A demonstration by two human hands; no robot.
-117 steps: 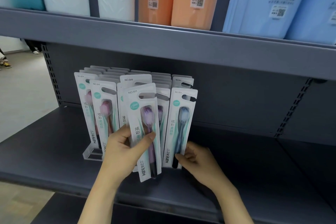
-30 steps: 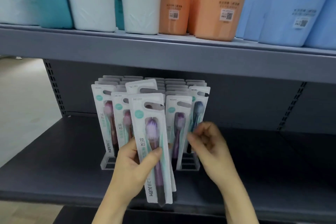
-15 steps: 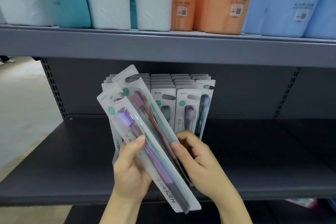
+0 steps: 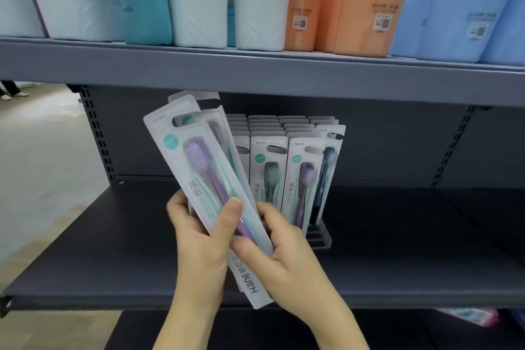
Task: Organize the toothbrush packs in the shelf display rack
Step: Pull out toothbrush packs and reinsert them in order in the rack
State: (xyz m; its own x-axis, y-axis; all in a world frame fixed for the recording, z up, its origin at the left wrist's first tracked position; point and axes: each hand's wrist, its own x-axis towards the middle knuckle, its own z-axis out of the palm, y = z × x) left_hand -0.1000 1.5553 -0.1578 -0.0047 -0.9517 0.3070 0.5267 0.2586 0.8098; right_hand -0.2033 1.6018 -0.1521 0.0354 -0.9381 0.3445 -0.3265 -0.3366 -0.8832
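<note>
My left hand (image 4: 199,239) and right hand (image 4: 281,258) both grip flat, glossy toothbrush packs (image 4: 210,179); the clear slotted rack (image 4: 319,239) holds upright packs.

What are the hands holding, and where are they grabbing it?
Both hands, left and right, hold a bunch of toothbrush packs by their lower halves.

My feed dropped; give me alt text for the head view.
Both hands, left hand and right hand, hold a tilted bundle of toothbrush packs, purple brush in front, before a clear rack of upright packs on a grey shelf.
</note>
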